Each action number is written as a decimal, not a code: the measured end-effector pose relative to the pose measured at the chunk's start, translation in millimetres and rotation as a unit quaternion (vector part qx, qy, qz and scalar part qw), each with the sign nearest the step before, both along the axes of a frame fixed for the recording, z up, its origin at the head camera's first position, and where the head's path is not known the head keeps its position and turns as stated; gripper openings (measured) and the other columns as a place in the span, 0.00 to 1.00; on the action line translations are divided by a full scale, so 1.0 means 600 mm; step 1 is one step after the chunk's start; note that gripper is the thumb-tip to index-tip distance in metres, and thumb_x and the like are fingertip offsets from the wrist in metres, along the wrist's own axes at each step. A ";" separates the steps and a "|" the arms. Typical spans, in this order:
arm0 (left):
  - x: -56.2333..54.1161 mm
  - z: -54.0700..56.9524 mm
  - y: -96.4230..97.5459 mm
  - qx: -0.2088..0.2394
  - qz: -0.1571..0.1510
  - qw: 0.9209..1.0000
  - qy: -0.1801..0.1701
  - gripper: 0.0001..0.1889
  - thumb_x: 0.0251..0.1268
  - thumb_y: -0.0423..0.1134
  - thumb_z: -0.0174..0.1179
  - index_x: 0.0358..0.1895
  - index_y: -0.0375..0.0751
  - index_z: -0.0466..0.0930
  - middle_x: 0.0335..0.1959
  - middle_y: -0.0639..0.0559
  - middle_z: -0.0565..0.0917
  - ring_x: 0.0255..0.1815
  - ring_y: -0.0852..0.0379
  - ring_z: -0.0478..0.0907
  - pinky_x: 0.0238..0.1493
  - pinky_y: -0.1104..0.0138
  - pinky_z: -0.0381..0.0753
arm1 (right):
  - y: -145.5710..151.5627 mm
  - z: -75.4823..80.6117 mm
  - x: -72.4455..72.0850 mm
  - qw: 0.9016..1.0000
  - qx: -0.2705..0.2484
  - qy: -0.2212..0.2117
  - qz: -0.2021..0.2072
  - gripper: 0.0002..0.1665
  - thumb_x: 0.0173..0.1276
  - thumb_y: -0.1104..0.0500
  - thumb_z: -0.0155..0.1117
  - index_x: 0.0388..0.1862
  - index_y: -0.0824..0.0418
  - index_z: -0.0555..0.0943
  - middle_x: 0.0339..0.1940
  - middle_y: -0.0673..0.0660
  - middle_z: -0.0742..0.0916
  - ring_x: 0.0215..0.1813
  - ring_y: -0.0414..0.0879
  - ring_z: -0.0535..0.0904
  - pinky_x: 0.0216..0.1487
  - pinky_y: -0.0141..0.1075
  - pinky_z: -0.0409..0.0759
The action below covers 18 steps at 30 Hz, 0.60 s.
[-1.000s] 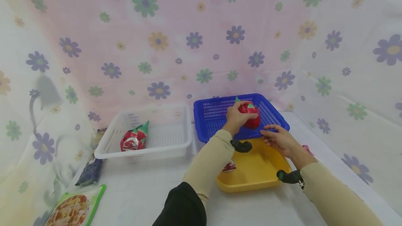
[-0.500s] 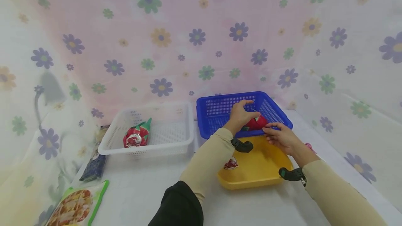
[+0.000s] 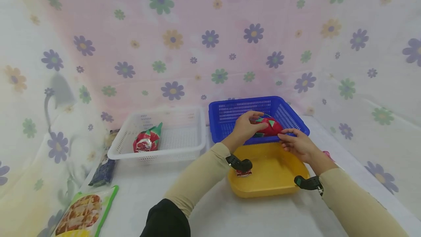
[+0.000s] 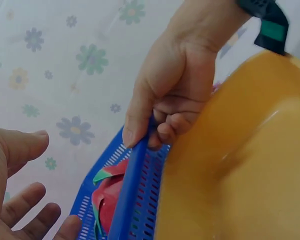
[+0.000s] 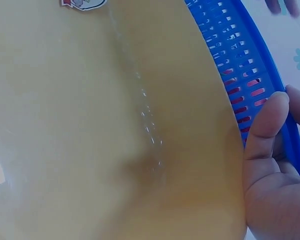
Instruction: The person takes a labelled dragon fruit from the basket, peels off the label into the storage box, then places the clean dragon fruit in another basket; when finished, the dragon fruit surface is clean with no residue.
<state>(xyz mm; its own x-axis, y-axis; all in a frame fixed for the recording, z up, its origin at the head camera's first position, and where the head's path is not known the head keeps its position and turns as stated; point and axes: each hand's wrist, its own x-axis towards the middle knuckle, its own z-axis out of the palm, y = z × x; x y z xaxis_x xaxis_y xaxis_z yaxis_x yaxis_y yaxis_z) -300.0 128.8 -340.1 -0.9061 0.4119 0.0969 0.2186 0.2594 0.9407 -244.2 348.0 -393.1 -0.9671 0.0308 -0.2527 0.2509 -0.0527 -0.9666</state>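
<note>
"Tagging the red dragon fruit [image 3: 273, 128]: where?"

"Blue basket [image 3: 227, 111], by its near side, right of the middle."

"Left hand [image 3: 244, 128]?"

"Spread wide at the fruit's left, holding nothing; contact unclear."

"Right hand [image 3: 300, 146]?"

"Pinching the near rim [image 4: 132, 187], toward the right."

"Handling guess?"

"Probably light, firm-ish, smooth enough to slip. Green leaf tips [image 4: 102, 176] look thin, might bend or tear."

"Where to grab?"

"Round the fat middle, thumb opposite fingers. Skip the tips. And don't squeeze too hard; can't tell if it dents."
</note>
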 end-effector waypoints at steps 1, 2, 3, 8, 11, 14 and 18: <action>0.003 0.000 -0.006 0.000 -0.003 1.000 0.001 0.20 0.61 0.44 0.68 0.57 0.55 0.81 0.58 0.51 0.82 0.56 0.55 0.78 0.53 0.61 0.85 | 0.000 0.001 0.000 1.000 0.000 -0.002 -0.001 0.22 0.70 0.51 0.64 0.56 0.52 0.65 0.32 0.46 0.85 0.33 0.41 0.81 0.43 0.29 0.84; 0.006 0.001 -0.011 0.000 -0.006 1.000 0.002 0.19 0.61 0.43 0.68 0.57 0.54 0.81 0.57 0.51 0.82 0.56 0.54 0.78 0.52 0.61 0.85 | 0.000 0.002 0.000 1.000 0.000 -0.004 -0.002 0.22 0.70 0.50 0.64 0.55 0.51 0.66 0.32 0.46 0.85 0.33 0.41 0.81 0.43 0.29 0.84; 0.009 0.001 -0.016 -0.003 -0.008 1.000 0.003 0.19 0.61 0.44 0.68 0.56 0.54 0.81 0.56 0.50 0.83 0.55 0.55 0.78 0.52 0.61 0.85 | 0.000 0.003 0.000 1.000 0.001 -0.005 -0.003 0.22 0.69 0.50 0.64 0.55 0.51 0.66 0.32 0.46 0.85 0.33 0.41 0.81 0.44 0.29 0.84; 0.032 -0.002 -0.035 -0.018 -0.027 0.999 0.008 0.18 0.62 0.45 0.67 0.56 0.55 0.81 0.56 0.49 0.84 0.54 0.56 0.79 0.51 0.63 0.85 | -0.002 -0.001 -0.001 1.000 0.002 -0.011 -0.002 0.23 0.68 0.50 0.65 0.56 0.50 0.66 0.33 0.46 0.85 0.34 0.41 0.82 0.45 0.28 0.84; 0.050 -0.007 -0.051 -0.013 -0.048 0.999 0.002 0.17 0.63 0.46 0.67 0.55 0.56 0.81 0.55 0.50 0.84 0.53 0.59 0.80 0.51 0.65 0.85 | -0.004 -0.004 -0.002 1.000 0.004 -0.013 0.000 0.23 0.68 0.50 0.65 0.56 0.51 0.66 0.33 0.46 0.85 0.33 0.41 0.82 0.45 0.28 0.84; 0.066 -0.011 -0.071 0.007 -0.069 0.998 -0.005 0.17 0.63 0.47 0.66 0.55 0.55 0.82 0.53 0.54 0.84 0.52 0.63 0.79 0.52 0.68 0.83 | -0.004 -0.005 -0.003 1.000 0.003 -0.011 0.003 0.22 0.69 0.50 0.64 0.55 0.51 0.66 0.32 0.46 0.85 0.33 0.40 0.81 0.44 0.28 0.84; 0.086 -0.016 -0.097 0.045 -0.076 0.995 -0.037 0.16 0.64 0.45 0.66 0.54 0.53 0.82 0.48 0.60 0.84 0.49 0.65 0.79 0.54 0.67 0.83 | 0.000 -0.003 -0.005 1.000 0.004 -0.005 0.007 0.22 0.69 0.50 0.64 0.55 0.51 0.65 0.32 0.46 0.85 0.32 0.40 0.81 0.43 0.28 0.84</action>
<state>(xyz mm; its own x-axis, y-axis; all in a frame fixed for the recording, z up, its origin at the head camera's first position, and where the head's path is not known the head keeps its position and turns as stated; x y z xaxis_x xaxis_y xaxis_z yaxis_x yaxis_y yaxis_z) -248.4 70.7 -349.7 -0.8404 0.5368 0.0751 0.1779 0.1424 0.9737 -247.2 348.0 -394.9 -0.9650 0.0202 -0.2613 0.2604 -0.0416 -0.9646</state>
